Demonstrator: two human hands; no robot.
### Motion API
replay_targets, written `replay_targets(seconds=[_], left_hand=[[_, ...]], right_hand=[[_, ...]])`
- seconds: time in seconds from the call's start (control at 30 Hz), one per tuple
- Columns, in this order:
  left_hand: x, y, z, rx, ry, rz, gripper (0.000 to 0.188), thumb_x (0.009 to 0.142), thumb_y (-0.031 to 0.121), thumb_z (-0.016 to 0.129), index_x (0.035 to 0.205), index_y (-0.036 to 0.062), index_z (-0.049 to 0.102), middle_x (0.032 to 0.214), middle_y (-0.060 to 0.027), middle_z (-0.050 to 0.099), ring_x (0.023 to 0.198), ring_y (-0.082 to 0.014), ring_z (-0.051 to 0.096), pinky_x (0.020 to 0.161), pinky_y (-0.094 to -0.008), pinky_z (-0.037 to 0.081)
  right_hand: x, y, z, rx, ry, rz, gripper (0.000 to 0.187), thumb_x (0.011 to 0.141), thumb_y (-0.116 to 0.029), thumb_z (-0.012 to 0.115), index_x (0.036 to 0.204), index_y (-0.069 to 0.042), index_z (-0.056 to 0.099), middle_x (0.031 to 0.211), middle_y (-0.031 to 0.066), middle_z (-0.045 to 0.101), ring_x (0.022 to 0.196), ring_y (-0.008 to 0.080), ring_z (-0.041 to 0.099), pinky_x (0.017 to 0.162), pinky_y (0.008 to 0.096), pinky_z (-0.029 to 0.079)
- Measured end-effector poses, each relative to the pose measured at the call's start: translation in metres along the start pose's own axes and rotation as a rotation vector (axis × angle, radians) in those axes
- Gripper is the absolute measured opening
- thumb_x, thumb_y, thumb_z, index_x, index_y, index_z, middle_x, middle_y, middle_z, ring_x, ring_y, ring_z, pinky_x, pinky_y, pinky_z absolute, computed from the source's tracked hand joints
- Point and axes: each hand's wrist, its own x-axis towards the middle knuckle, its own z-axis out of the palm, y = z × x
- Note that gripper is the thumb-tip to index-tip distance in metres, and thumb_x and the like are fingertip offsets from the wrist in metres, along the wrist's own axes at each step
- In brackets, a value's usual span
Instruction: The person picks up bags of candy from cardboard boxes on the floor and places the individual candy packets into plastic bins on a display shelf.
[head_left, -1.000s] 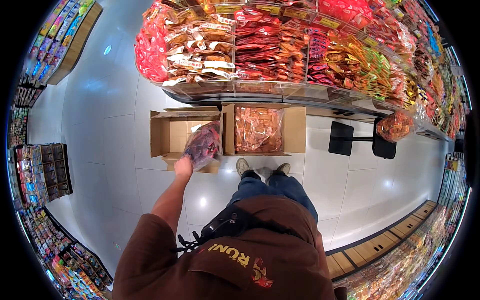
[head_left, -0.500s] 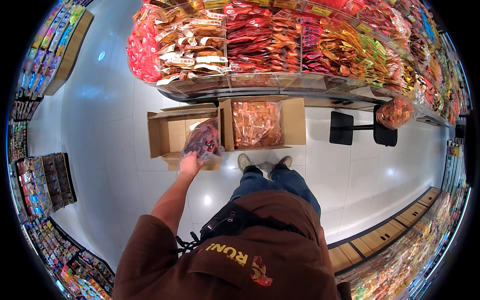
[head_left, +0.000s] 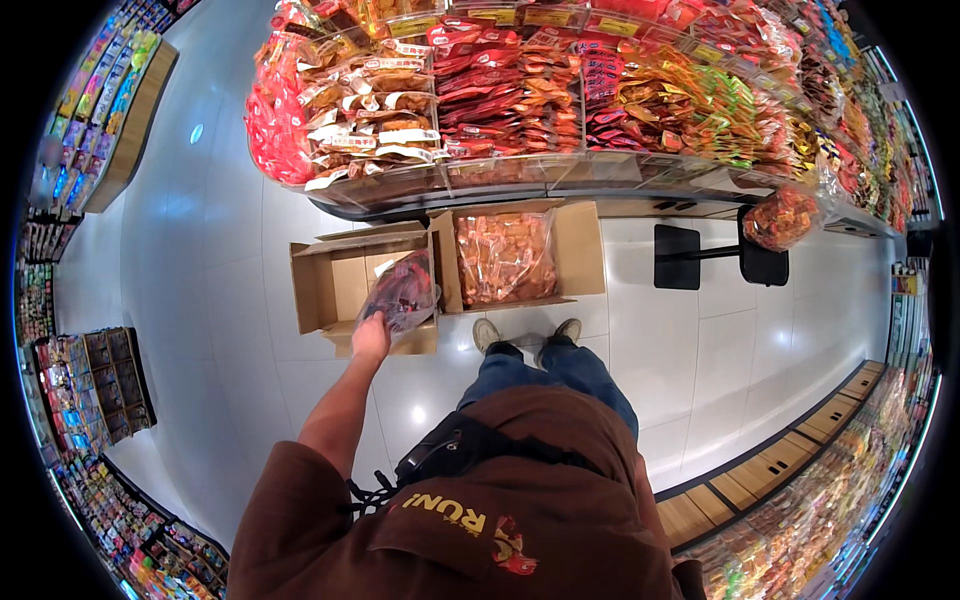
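Note:
My left hand (head_left: 371, 336) is closed on the edge of a clear plastic bag (head_left: 402, 292) with dark red packets inside. The bag lies tilted at the right side of an open cardboard box (head_left: 318, 290), whose bare inner wall and bottom show on the left. Touching it on the right, a second open cardboard box (head_left: 582, 250) holds a large clear bag of orange-red packets (head_left: 505, 257). Only a strip of my right arm (head_left: 652, 520) shows along my side, and its hand is out of sight.
Beyond the boxes stands a display bin (head_left: 500, 172) full of red, orange and white snack packets. To the right on the floor is a black stand (head_left: 678, 257) with a bag of red packets (head_left: 780, 220) on it. Wooden-front shelving (head_left: 740, 490) runs behind me at the right.
My left hand has shifted slightly left and down on the bag, which still leans in the left box. The whole view has moved a little.

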Motion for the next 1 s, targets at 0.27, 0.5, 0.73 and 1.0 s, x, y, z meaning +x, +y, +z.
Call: replay_targets(seconds=[0.27, 0.5, 0.73, 1.0], left_hand=[[-0.004, 0.007, -0.012, -0.001, -0.072, 0.007, 0.015, 0.091, 0.018, 0.054, 0.102, 0.0088, 0.058, 0.097, -0.0166, 0.067, 0.095, -0.0365, 0.063, 0.081, -0.0477, 0.051], [-0.013, 0.010, 0.005, -0.007, -0.135, -0.033, 0.020, 0.087, 0.010, 0.050, 0.105, 0.0100, 0.059, 0.098, -0.0196, 0.068, 0.093, -0.0386, 0.065, 0.081, -0.0486, 0.051], [-0.034, 0.033, -0.001, 0.018, -0.173, -0.125, 0.022, 0.086, 0.010, 0.050, 0.107, 0.0105, 0.058, 0.099, -0.0227, 0.067, 0.095, -0.0409, 0.064, 0.085, -0.0502, 0.050], [-0.055, 0.106, -0.008, 0.032, -0.144, -0.198, 0.037, 0.082, 0.009, 0.052, 0.119, 0.0079, 0.054, 0.105, -0.0247, 0.066, 0.100, -0.0401, 0.064, 0.087, -0.0486, 0.050]], right_hand=[[0.000, 0.000, 0.001, 0.026, 0.005, 0.029, 0.039, 0.087, -0.016, 0.067, 0.119, 0.004, 0.059, 0.110, 0.0108, 0.067, 0.096, 0.0179, 0.062, 0.084, 0.0337, 0.050], [-0.030, -0.046, 0.010, -0.312, -0.027, -0.186, 0.037, 0.089, -0.017, 0.065, 0.118, 0.004, 0.059, 0.110, 0.0112, 0.067, 0.096, 0.0185, 0.062, 0.083, 0.0334, 0.050], [-0.004, -0.036, -0.013, -0.308, -0.044, -0.136, 0.037, 0.088, -0.016, 0.064, 0.119, 0.004, 0.060, 0.110, 0.0127, 0.067, 0.096, 0.0197, 0.063, 0.083, 0.0342, 0.050], [0.074, 0.016, -0.093, -0.192, 0.050, 0.037, 0.039, 0.087, -0.020, 0.064, 0.117, 0.005, 0.062, 0.105, 0.0166, 0.068, 0.094, 0.0200, 0.063, 0.082, 0.0350, 0.051]])
